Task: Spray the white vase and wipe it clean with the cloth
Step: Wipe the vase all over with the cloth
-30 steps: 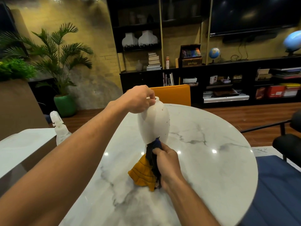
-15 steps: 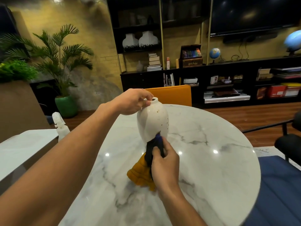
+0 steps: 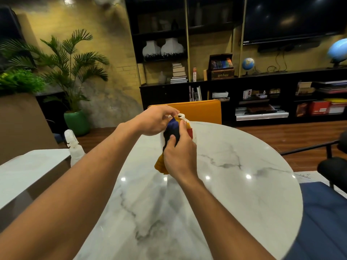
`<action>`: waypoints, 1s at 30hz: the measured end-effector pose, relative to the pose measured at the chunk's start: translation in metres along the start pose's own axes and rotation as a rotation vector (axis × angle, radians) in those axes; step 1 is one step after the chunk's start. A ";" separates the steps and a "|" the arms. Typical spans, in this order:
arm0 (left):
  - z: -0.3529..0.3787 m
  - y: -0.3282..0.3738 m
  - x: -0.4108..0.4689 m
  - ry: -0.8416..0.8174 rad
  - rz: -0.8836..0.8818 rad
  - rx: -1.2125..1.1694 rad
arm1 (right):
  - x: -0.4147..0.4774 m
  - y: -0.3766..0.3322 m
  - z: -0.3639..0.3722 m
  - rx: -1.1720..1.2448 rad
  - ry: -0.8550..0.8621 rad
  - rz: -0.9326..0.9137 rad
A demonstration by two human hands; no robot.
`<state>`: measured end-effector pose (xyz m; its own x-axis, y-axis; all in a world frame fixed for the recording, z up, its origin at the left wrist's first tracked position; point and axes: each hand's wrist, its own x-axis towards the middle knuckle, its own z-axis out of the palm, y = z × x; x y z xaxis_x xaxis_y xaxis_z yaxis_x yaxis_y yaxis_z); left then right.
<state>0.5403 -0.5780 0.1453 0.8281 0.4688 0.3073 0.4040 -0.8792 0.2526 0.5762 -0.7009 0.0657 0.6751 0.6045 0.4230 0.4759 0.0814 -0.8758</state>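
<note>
The white vase [image 3: 193, 136] was observed standing on the round marble table [image 3: 234, 184], toward its far edge, with most of its body hidden behind the cloth and both hands; only the rim and a strip of the right flank were visible. The long axis of the vase was judged near vertical, though a slight tilt could not be ruled out. The left hand [image 3: 155, 121] was noted at the neck, fingers curled and pinching just below the rim, so the vase was steadied from above and from the left. The right hand [image 3: 178, 152] was seen closed around the cloth [image 3: 171, 131], a dark blue, yellow and red fabric, which was pressed against the near face of the vase, with a yellow tail hanging below the hand toward the tabletop. The cloth was thus placed between the right palm and the vase wall, high on the body and just beside the left-hand fingers. The wiping step was judged to be in hand, the upper part being worked. Since the vase lay directly beyond the right hand, any further stroke was expected to run along the vertical axis or around it, with counter-pressure required from the left hand. The spray bottle [image 3: 74, 147] was recorded standing well apart at the left, beyond the table's edge.
</note>
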 end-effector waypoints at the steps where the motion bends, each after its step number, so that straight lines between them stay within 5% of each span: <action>1: 0.000 -0.001 0.000 -0.001 0.000 -0.002 | 0.002 0.000 0.001 -0.036 -0.022 0.005; 17: 0.003 -0.004 0.003 -0.027 -0.005 -0.033 | -0.012 0.023 -0.004 -0.341 -0.136 -0.059; 30: 0.004 -0.002 0.003 -0.021 -0.027 -0.049 | -0.017 0.031 -0.005 -0.278 -0.090 -0.025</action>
<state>0.5437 -0.5755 0.1418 0.8255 0.4898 0.2803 0.4070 -0.8609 0.3053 0.5827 -0.7121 0.0323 0.6145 0.6737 0.4104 0.6364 -0.1159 -0.7626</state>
